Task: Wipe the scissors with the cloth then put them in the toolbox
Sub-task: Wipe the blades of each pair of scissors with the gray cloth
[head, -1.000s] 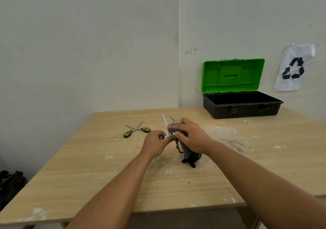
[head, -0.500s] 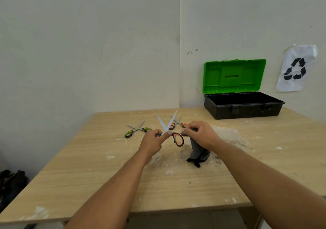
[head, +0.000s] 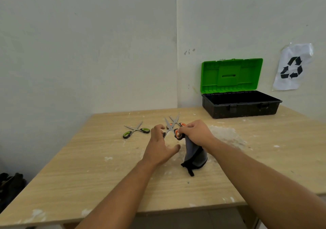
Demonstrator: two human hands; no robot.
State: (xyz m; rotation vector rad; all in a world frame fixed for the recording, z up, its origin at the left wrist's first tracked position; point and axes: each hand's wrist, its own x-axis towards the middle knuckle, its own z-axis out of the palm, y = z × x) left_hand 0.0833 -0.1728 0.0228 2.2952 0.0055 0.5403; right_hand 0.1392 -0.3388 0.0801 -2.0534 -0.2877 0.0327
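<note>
My right hand grips the handle of an orange-handled pair of scissors, blades spread and pointing up-left, together with a grey and black cloth that hangs down to the table. Just left of the blades is my left hand, its fingers apart and holding nothing. A second orange-handled pair lies on the table behind my hands. Further left lie green-handled scissors. The black toolbox stands at the back right, its green lid upright and the inside dark.
The wooden table carries white dusty smears, thickest to the right of my hands. A recycling sign hangs on the wall beside the toolbox. Dark objects lie on the floor at the left.
My left hand has let go of the scissor blade and spread its fingers. My right hand, which held only the cloth, now grips the scissors' handle as well.
</note>
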